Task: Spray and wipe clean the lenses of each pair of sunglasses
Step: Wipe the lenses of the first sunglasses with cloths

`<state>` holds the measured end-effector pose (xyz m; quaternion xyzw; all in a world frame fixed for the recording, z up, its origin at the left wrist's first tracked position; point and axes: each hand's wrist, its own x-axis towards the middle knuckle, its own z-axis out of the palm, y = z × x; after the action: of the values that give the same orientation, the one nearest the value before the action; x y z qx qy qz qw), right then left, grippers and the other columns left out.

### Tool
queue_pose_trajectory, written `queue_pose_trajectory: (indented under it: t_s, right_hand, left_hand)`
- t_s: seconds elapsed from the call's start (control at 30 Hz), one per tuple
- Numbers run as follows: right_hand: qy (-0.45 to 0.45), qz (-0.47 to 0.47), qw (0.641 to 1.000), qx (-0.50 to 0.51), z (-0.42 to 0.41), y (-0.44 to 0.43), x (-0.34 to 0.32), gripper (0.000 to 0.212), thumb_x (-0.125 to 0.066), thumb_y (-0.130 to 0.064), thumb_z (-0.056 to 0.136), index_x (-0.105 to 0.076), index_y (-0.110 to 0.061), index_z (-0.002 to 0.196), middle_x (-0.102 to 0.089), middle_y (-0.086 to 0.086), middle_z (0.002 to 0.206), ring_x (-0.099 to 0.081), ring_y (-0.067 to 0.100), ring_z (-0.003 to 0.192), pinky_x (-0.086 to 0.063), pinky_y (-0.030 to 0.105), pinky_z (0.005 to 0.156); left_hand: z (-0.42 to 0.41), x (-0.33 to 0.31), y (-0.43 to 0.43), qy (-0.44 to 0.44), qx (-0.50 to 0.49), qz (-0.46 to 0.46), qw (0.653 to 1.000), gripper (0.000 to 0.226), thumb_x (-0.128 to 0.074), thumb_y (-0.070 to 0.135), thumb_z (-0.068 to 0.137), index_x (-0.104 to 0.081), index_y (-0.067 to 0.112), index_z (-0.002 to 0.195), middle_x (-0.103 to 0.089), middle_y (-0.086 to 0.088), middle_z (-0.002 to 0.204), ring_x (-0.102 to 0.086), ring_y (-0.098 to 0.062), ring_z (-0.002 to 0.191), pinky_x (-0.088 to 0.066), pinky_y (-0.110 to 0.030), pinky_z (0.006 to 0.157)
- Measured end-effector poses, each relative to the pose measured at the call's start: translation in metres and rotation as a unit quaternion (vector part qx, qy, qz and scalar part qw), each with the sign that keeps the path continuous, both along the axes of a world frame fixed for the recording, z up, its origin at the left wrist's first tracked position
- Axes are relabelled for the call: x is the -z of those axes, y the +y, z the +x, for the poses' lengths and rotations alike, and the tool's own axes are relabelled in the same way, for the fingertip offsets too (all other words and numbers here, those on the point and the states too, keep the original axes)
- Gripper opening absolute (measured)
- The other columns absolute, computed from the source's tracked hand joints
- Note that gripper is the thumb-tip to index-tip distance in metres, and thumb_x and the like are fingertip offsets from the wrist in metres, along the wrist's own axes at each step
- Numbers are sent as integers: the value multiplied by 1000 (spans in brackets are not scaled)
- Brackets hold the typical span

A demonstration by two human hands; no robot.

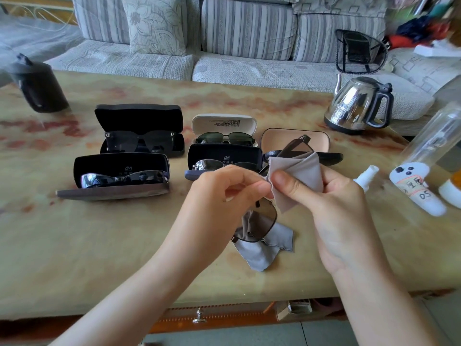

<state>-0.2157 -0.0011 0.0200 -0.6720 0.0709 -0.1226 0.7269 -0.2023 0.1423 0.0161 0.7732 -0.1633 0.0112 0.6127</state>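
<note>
Pinching a grey cloth (pixel 303 171) between thumb and fingers, the right hand (pixel 324 196) has it wrapped round the upper lens of a brown-tinted pair of sunglasses (pixel 262 219). The left hand (pixel 222 191) is tight up against it, fingertips curled in and gripping the frame near the middle. Both hands are closed on their work, raised over the desk (pixel 99 245).

The pair stands on end between them. One lens and a temple poke out beyond the right fingers, and the other lens hangs below the left knuckles. The cloth's loose tail droops under that lens; whether it touches the desk I cannot tell.

Just right of the right hand stands a small white spray bottle (pixel 365 177), nobody touching it. Straight beyond the hands lies an open tan-lined case (pixel 294 139). Beyond the left hand, a dark blue case (pixel 224 152) holds a silver-lensed pair (pixel 208 164), and behind it a white case (pixel 224 124) holds a dark green pair (pixel 224 139).

Further left are two black cases. The front black case (pixel 119 164) holds a mirrored pair (pixel 124 178), and the rear black case (pixel 139 116) a big black pair (pixel 139 142).

Out past the right hand sits a steel kettle (pixel 359 106), and far left a black jug (pixel 37 88).
</note>
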Motion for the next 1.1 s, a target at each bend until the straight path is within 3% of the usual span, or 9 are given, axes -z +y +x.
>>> queue_pose_trajectory:
  t_s: [0.1, 0.2, 0.33, 0.43, 0.53, 0.63, 0.73, 0.9, 1.1]
  right_hand:
    - [-4, -14, 1000, 23, 1, 1, 0, 32, -77, -40, 50, -74, -17, 72, -74, -2, 72, -64, 9, 72, -51, 23, 71]
    - [-12, 2, 1000, 21, 2, 0, 1, 28, -75, -39, 57, -74, -15, 71, -72, -3, 72, -63, 6, 72, -50, 17, 68]
    - [2, 37, 998, -49, 2, -1, 2, 28, -74, -34, 60, -75, -12, 76, -71, 4, 81, -64, 11, 80, -50, 23, 74]
    - [15, 34, 996, -85, 0, -2, 1, 33, -76, -31, 56, -75, -11, 82, -73, 7, 84, -66, 13, 80, -53, 20, 68]
    - [11, 30, 997, -71, 0, -1, 0, 31, -78, -33, 49, -73, -13, 73, -69, 2, 70, -62, 10, 67, -50, 16, 60]
    - [-3, 21, 999, -40, 2, 2, 1, 39, -79, -35, 47, -73, -9, 75, -69, 6, 72, -61, 13, 69, -50, 16, 63]
    - [-5, 40, 999, -14, 4, 3, 0, 39, -79, -36, 44, -74, -13, 75, -72, 0, 72, -66, 11, 70, -50, 18, 64]
    - [5, 90, 996, -24, 6, 1, -6, 20, -75, -31, 54, -75, -16, 66, -69, -2, 68, -63, 10, 66, -51, 17, 60]
    - [-15, 113, 993, 24, 9, -1, -3, 20, -72, -34, 64, -72, -14, 66, -66, -2, 70, -61, 7, 69, -50, 15, 63]
  left_hand:
    - [-3, -2, -1, 8, 8, -1, 1000, 12, -66, 16, 88, -74, 20, 79, -74, 11, 78, -66, 4, 70, -46, -6, 66]
    - [-5, -4, -2, 10, 4, -4, 1000, 16, -66, 18, 88, -73, 23, 74, -73, 11, 73, -63, 7, 63, -43, -4, 61]
    - [-3, -4, 1, 18, -4, -17, 1000, 17, -66, 16, 87, -72, 23, 73, -73, 10, 71, -65, 6, 63, -45, -5, 61]
    - [-3, -5, 2, 20, -6, -7, 1000, 14, -67, 16, 87, -72, 20, 74, -73, 11, 68, -63, 7, 61, -41, -3, 59]
    - [-6, -4, 0, 15, 6, 24, 1000, 15, -66, 18, 88, -73, 21, 74, -71, 14, 67, -62, 9, 62, -39, -2, 60]
    - [-7, -4, -2, 11, 15, 51, 999, 21, -66, 24, 87, -70, 33, 69, -71, 18, 73, -64, 8, 68, -42, -5, 65]
    - [-6, -2, -1, 6, 11, 55, 998, 16, -65, 25, 88, -73, 28, 75, -72, 18, 74, -64, 9, 70, -42, -5, 65]
    - [-8, 2, -3, 26, 16, 70, 997, 14, -66, 31, 88, -75, 30, 78, -73, 14, 78, -67, 3, 76, -49, -17, 74]
    - [-10, 5, -7, 32, 8, 60, 998, 16, -64, 30, 89, -75, 30, 78, -74, 13, 77, -69, -4, 74, -51, -27, 76]
